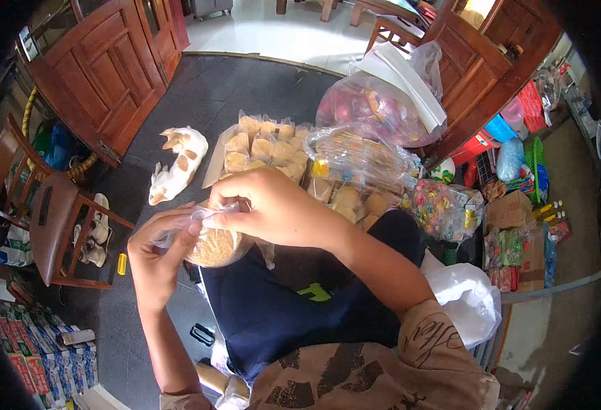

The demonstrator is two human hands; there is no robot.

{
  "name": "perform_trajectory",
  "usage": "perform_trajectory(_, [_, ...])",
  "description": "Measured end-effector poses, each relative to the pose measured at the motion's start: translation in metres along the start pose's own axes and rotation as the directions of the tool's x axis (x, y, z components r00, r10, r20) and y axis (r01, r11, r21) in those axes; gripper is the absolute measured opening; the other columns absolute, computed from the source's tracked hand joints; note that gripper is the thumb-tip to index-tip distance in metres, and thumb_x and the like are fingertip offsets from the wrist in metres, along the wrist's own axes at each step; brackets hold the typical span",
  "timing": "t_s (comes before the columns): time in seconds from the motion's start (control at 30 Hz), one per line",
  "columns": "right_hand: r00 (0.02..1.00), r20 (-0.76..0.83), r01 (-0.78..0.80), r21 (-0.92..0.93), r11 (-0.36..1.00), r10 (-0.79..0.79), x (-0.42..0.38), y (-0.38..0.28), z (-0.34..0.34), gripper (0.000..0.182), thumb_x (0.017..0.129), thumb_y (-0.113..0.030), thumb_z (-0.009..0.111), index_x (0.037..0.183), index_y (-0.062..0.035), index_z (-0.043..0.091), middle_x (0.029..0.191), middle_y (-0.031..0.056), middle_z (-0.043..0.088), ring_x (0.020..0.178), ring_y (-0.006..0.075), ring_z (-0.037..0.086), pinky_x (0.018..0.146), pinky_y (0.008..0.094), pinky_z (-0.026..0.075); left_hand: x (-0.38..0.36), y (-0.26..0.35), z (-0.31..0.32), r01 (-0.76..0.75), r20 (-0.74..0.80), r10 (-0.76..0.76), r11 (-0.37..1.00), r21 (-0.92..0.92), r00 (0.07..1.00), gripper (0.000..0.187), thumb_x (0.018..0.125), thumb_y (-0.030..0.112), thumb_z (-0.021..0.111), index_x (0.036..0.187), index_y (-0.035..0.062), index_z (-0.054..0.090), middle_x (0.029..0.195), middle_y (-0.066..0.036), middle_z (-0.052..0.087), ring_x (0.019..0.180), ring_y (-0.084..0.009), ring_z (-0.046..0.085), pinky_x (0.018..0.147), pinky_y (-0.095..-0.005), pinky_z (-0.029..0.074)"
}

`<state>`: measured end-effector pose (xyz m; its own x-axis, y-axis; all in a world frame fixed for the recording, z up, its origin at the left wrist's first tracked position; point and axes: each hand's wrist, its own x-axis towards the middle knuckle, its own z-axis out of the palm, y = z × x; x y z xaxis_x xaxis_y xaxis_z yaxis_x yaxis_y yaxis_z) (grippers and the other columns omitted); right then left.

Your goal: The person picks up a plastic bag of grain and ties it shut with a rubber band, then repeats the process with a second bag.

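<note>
Small clear plastic bag of round brown crumbly cake (213, 244), held above the lap in dark blue trousers (280, 307), just in front of the knees. Left hand (155, 263) cupped under and beside the bag, fingers curled against the plastic at its left side. Right hand (270, 205) on top, thumb and fingertips pressed together, pinching the bag's gathered clear mouth. Just beyond, on the dark floor (198, 96), large clear bag of pale round cakes (266, 147), lying against a clear bag of golden packaged biscuits (358, 160). Behind these, bulging clear bag of purple-red items with white paper on top (376, 102). To the right, bag of multicoloured sweets (444, 205) and white plastic bag (464, 294). To the left, white and orange cat (177, 164) stretched on the floor, near a brown wooden chair (47, 219).
</note>
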<state>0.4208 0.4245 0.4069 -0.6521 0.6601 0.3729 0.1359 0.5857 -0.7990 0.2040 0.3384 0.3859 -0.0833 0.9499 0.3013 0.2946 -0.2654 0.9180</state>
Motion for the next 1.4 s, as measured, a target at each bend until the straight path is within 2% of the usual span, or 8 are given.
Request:
perform_trajectory(0.17, [0.998,0.057,0.017,-0.074,0.997,-0.013,0.005,-0.001,-0.004,0.02,0.087,-0.02,0.076,0.086,-0.0013,0.069,0.072,0.0179,0.067,0.067,0.033,0.068,0.064,0.0415,0.049,0.0,0.005,0.001,0.004,-0.004,-0.004,1.0,0.031,1.0,0.015,0.089,0.007,0.078,0.102,-0.0015,0.078,0.107,-0.015,0.077,0.111,-0.0255,0.071,0.099,-0.0368,0.051])
perform_trajectory(0.47, [0.999,0.036,0.021,-0.022,1.0,-0.02,0.003,-0.001,-0.006,0.02,0.086,-0.018,0.077,0.085,-0.0001,0.069,0.071,0.0183,0.067,0.064,0.0327,0.067,0.062,0.0412,0.048,-0.008,-0.007,-0.017,-0.093,-0.005,0.093,0.992,0.089,0.996,0.034,0.081,0.01,0.084,0.114,0.0023,0.075,0.125,-0.012,0.067,0.12,-0.0219,0.061,0.106,-0.036,0.045])
perform_trajectory(0.57, [0.999,0.05,0.008,-0.044,0.999,-0.006,0.002,0.001,-0.007,0.019,0.088,-0.015,0.078,0.091,0.0016,0.069,0.075,0.0151,0.067,0.064,0.0196,0.062,0.063,0.0345,0.048,-0.018,-0.012,-0.02,-0.046,-0.036,0.047,0.999,0.025,0.998,0.033,0.081,0.009,0.083,0.113,0.0018,0.075,0.119,-0.01,0.065,0.118,-0.0214,0.06,0.105,-0.0355,0.044])
perform_trajectory(1.07, [0.993,0.117,0.001,-0.033,0.999,0.003,0.003,-0.006,-0.005,0.02,0.091,-0.015,0.075,0.091,0.0019,0.066,0.074,0.0132,0.065,0.067,0.0175,0.06,0.065,0.0345,0.047,-0.008,0.004,-0.016,0.01,-0.023,-0.008,0.995,0.096,1.0,0.014,0.084,0.003,0.08,0.098,0.0005,0.078,0.091,-0.004,0.061,0.088,-0.0144,0.058,0.08,-0.0286,0.046])
perform_trajectory(1.17, [0.99,0.136,-0.038,0.019,0.999,0.035,0.002,-0.006,-0.005,0.02,0.091,-0.016,0.076,0.092,0.0015,0.066,0.072,0.0104,0.061,0.067,0.0135,0.057,0.064,0.0332,0.046,-0.002,0.003,-0.012,-0.13,0.005,0.131,0.981,0.146,0.991,0.016,0.084,0.003,0.079,0.099,0.0002,0.078,0.093,-0.005,0.062,0.09,-0.0153,0.059,0.082,-0.0294,0.047])
perform_trajectory(1.2, [0.987,0.151,-0.054,0.027,0.998,0.049,0.003,-0.008,-0.006,0.016,0.093,-0.014,0.075,0.092,-0.0002,0.067,0.072,0.0047,0.06,0.069,0.0079,0.054,0.063,0.0296,0.045,0.001,0.005,-0.009,-0.164,-0.005,0.166,0.977,0.136,0.986,0.017,0.084,0.002,0.078,0.101,-0.0006,0.078,0.102,-0.007,0.067,0.099,-0.0176,0.063,0.087,-0.0309,0.049])
perform_trajectory(1.3, [0.978,0.182,-0.125,0.138,0.983,0.099,0.002,0.002,-0.001,0.011,0.095,-0.011,0.075,0.096,-0.0022,0.068,0.079,-0.0039,0.062,0.072,0.0023,0.052,0.064,0.0236,0.043,0.006,-0.001,-0.011,-0.134,0.09,0.13,0.99,0.033,0.987,0.018,0.087,0.001,0.075,0.106,-0.001,0.077,0.114,-0.012,0.072,0.109,-0.0206,0.067,0.095,-0.0325,0.051])
perform_trajectory(1.4, [0.982,0.133,-0.159,0.184,0.97,0.135,0.002,0.001,0.002,0.019,0.093,-0.018,0.076,0.095,-0.0006,0.069,0.071,0.0031,0.062,0.068,0.0076,0.056,0.063,0.0283,0.046,0.005,-0.001,-0.009,-0.065,0.111,0.07,0.997,-0.049,0.991,0.021,0.091,0.001,0.073,0.112,-0.0009,0.076,0.115,-0.013,0.075,0.109,-0.0197,0.069,0.098,-0.0327,0.052])
